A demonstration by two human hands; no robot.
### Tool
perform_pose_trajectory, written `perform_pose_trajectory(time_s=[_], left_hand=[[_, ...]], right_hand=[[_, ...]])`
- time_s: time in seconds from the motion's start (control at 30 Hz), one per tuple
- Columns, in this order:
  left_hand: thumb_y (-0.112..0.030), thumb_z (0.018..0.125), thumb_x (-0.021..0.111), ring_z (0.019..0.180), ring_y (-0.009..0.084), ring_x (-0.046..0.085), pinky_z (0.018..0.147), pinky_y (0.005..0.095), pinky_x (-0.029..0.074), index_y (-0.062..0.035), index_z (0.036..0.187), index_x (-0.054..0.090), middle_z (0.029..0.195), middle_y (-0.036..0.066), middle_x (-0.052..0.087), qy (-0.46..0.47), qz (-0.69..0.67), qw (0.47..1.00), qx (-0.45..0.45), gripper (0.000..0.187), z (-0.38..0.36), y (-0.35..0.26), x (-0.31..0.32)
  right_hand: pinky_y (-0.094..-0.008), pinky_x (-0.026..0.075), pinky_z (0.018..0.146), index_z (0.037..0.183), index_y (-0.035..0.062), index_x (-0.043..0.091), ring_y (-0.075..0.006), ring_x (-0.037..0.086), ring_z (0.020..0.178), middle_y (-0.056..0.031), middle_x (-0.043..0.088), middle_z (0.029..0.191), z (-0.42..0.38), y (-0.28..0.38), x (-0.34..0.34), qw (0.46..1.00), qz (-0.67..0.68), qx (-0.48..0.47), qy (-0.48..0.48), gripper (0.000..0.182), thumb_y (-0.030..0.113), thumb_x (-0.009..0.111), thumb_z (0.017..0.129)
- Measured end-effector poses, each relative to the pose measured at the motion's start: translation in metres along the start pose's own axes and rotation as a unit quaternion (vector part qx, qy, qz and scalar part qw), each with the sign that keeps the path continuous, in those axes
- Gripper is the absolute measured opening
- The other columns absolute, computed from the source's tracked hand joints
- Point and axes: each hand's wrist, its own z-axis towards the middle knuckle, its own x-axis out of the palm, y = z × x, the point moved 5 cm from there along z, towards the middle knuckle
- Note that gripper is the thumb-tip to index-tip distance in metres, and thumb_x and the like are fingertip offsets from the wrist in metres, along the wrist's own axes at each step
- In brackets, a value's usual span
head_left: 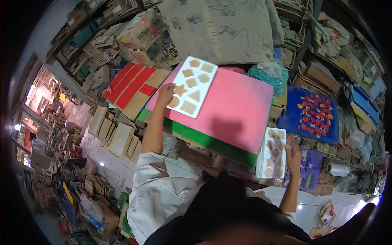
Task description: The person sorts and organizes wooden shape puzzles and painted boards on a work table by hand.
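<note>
A white shape puzzle board (200,94) lies tilted on the left part of a pink sheet (241,98). It has tan shapes such as a star, a triangle, a circle and squares. My left hand (165,95) is closed on the board's left edge, near the star. To the right, a second white shape board (265,157) tops what looks like a small stack, beside the pink sheet's lower right corner. Along that board's right edge is my right hand (293,154), its fingers stretched out. Whether it touches the board is hard to tell.
Green sheet (196,134) shows under the pink one. Red strips (130,87) on a tan board lie left. At right are a blue board (312,114) with small red pieces and a purple board (308,169). Loaded shelves and wooden pieces (118,139) surround the table.
</note>
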Motion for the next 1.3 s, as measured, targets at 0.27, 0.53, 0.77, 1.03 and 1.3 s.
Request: perform_pose_trajectory(time_s=[0.27, 0.53, 0.77, 1.03, 1.3], left_hand=[[-0.029, 0.083, 0.055, 0.048, 0.0083, 0.039, 0.045, 0.0270, 0.033, -0.0025, 0.069, 0.060, 0.056, -0.002, 0.049, 0.053, -0.007, 0.990, -0.134, 0.031, 0.114, 0.113, -0.052], [-0.025, 0.083, 0.045, 0.067, 0.0279, 0.060, 0.060, 0.0363, 0.047, 0.0022, 0.079, 0.063, 0.078, 0.014, 0.064, 0.039, 0.227, 0.973, 0.026, 0.032, 0.139, 0.115, -0.036], [-0.028, 0.082, 0.046, 0.064, 0.0337, 0.062, 0.055, 0.0447, 0.048, 0.0000, 0.066, 0.061, 0.069, 0.018, 0.062, 0.106, 0.550, 0.800, 0.213, 0.035, 0.148, 0.149, -0.013], [-0.036, 0.083, 0.048, 0.105, 0.0399, 0.045, 0.084, 0.0480, 0.040, -0.0069, 0.126, 0.041, 0.123, 0.022, 0.042, -0.058, 0.557, 0.818, 0.131, 0.052, 0.111, 0.070, -0.029], [-0.028, 0.084, 0.055, 0.116, 0.0386, 0.038, 0.096, 0.0463, 0.031, -0.0009, 0.123, 0.042, 0.124, 0.024, 0.040, -0.022, 0.311, 0.916, 0.253, 0.049, -0.004, -0.094, 0.047]], right_hand=[[-0.0355, 0.034, 0.095, 0.114, -0.0025, 0.053, -0.0304, 0.048, 0.113, -0.0206, 0.053, 0.116, -0.069, -0.018, -0.002, 0.974, -0.008, 0.210, -0.081, 0.038, 0.024, 0.051, 0.086], [-0.0361, 0.035, 0.095, 0.115, -0.0041, 0.051, -0.0310, 0.048, 0.113, -0.0206, 0.053, 0.116, -0.124, -0.018, 0.013, 0.943, -0.047, 0.311, -0.111, 0.040, 0.024, 0.051, 0.087], [-0.0373, 0.039, 0.089, 0.108, -0.0031, 0.056, -0.0336, 0.053, 0.103, -0.0227, 0.057, 0.107, -0.153, -0.088, 0.027, 0.924, -0.121, 0.331, -0.151, 0.042, 0.030, 0.057, 0.082], [-0.0398, 0.047, 0.072, 0.097, 0.0053, 0.062, -0.0340, 0.060, 0.082, -0.0173, 0.063, 0.089, -0.109, -0.215, 0.078, 0.924, -0.114, 0.329, -0.159, 0.032, 0.021, 0.066, 0.071], [-0.0285, 0.042, 0.050, 0.085, 0.0039, 0.066, -0.0127, 0.052, 0.047, -0.0053, 0.059, 0.059, -0.085, -0.268, 0.083, 0.937, 0.032, 0.343, -0.052, 0.029, 0.020, 0.074, 0.063]])
